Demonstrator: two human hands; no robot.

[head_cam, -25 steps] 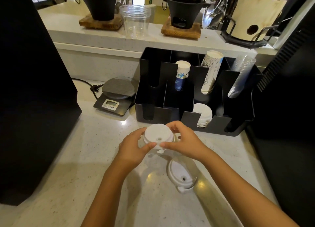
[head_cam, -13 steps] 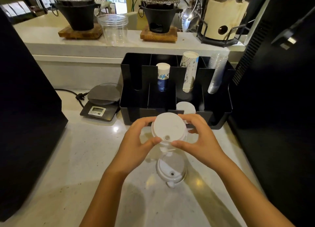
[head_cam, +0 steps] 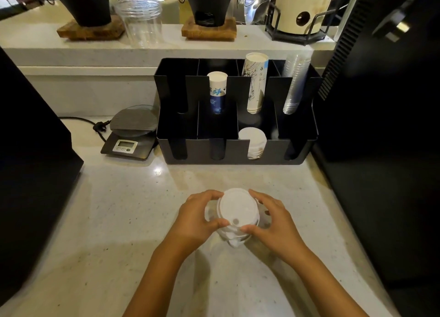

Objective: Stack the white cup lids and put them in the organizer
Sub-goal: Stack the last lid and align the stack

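Head view. Both forearms are extended forward over the pale counter, palms turned inward toward each other. The left hand and the right hand are cupped on opposite sides of a stack of white cup lids; the stack is grasped between the thumbs at its near edge and the curled fingers at its far edge, low over or on the counter (contact cannot be told). The top lid is seen flat-on, with one small round hole near its near edge; the number of lids beneath it cannot be counted. The stack is held well apart from the black organizer, which stands at the back of the counter. Four slotted front compartments are shown; one, the third from the left, holds a second stack of white lids. In the back row, three cup stacks are visible: one blue-printed paper stack, one taller paper stack, and one clear plastic stack. One digital scale is placed just beside the organizer's left wall.
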